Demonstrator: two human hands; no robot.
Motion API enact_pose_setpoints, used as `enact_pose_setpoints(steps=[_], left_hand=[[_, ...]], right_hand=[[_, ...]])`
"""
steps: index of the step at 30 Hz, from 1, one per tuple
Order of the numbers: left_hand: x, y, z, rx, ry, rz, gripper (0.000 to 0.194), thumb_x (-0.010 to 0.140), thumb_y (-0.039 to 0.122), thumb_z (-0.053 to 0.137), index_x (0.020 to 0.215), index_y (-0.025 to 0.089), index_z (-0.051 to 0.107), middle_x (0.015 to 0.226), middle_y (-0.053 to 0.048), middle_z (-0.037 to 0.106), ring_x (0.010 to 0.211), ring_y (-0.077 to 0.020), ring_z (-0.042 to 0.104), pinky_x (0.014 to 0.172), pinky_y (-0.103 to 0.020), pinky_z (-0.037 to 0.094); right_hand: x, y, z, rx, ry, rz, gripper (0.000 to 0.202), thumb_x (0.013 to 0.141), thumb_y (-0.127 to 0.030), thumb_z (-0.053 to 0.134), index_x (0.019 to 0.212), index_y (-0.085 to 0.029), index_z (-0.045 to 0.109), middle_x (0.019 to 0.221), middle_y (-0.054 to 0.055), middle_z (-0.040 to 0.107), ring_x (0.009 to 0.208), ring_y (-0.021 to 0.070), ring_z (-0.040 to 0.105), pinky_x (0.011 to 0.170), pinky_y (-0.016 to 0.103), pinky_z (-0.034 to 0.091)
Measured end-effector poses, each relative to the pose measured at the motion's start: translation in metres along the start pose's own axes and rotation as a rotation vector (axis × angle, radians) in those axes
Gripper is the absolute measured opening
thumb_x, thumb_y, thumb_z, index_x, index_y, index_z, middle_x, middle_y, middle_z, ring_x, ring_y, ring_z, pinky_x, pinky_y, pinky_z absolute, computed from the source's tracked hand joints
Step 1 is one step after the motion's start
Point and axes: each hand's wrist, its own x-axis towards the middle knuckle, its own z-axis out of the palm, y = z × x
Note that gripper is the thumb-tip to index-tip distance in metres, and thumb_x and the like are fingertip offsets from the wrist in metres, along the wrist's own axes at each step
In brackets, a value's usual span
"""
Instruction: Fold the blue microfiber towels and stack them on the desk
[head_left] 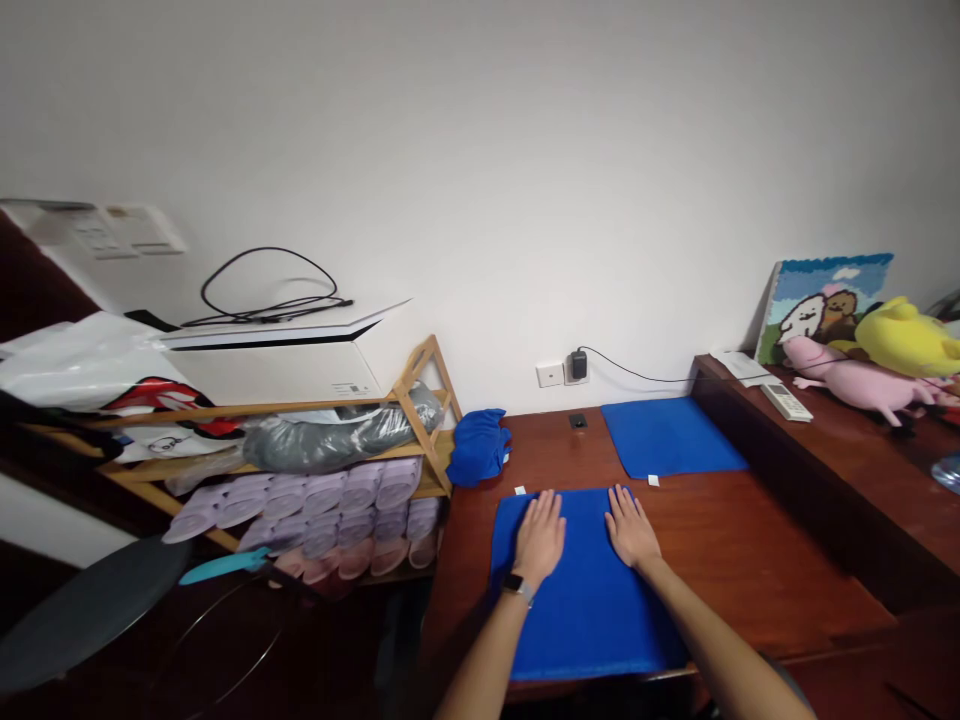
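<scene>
A blue cloth (585, 610) lies spread out on the reddish-brown wooden desk, reaching its front edge. My left hand (540, 540) rests flat on its upper left part, fingers together and stretched forward; a watch is on that wrist. Near the upper right corner, my right hand (631, 530) also lies flat on the cloth with its fingers stretched out. Neither hand grips anything. Behind and to the right, a second blue cloth (671, 436) is laid flat, with a small white tag at its front edge. A crumpled blue cloth bundle (478, 446) sits at the desk's back left corner.
Left of the desk stands a wooden rack (427, 430) with rows of slippers (322, 500) and a white box (277, 370) on top. A raised ledge (862, 470) on the right carries plush toys (847, 375) and a remote control (786, 402). A charger (578, 364) is plugged into the wall.
</scene>
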Motion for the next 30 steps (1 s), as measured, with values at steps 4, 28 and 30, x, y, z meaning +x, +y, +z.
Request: enact_pose_setpoints(steps=[4,28,30], left_hand=[[0.008,0.034,0.015,-0.034,-0.109,0.026,0.060,0.109,0.048,0.025,0.164,0.025,0.036,0.170,-0.007,0.038,0.159,-0.0225,0.031,0.131,-0.047,0.027],[-0.008,-0.017,0.000,0.040,-0.124,-0.183,0.061,0.108,0.042,0.025,0.163,0.018,0.039,0.170,-0.010,0.037,0.158,-0.0264,0.032,0.129,-0.050,0.029],[-0.016,-0.045,-0.009,0.071,-0.109,-0.240,0.061,0.107,0.036,0.025,0.161,0.013,0.042,0.168,-0.014,0.040,0.156,-0.0285,0.035,0.129,-0.052,0.030]], right_hand=[[0.001,0.002,0.004,-0.011,0.000,0.001,0.068,0.107,-0.042,0.018,0.167,-0.010,0.022,0.175,0.011,0.018,0.163,0.0227,0.013,0.132,0.044,0.010],[0.002,0.002,0.002,0.000,-0.007,-0.006,0.070,0.107,-0.046,0.014,0.167,-0.012,0.021,0.176,0.010,0.016,0.163,0.0224,0.012,0.131,0.045,0.009],[0.002,-0.001,-0.003,-0.008,-0.029,0.006,0.070,0.107,-0.045,0.015,0.167,-0.010,0.022,0.176,0.011,0.016,0.163,0.0229,0.011,0.132,0.044,0.009]])
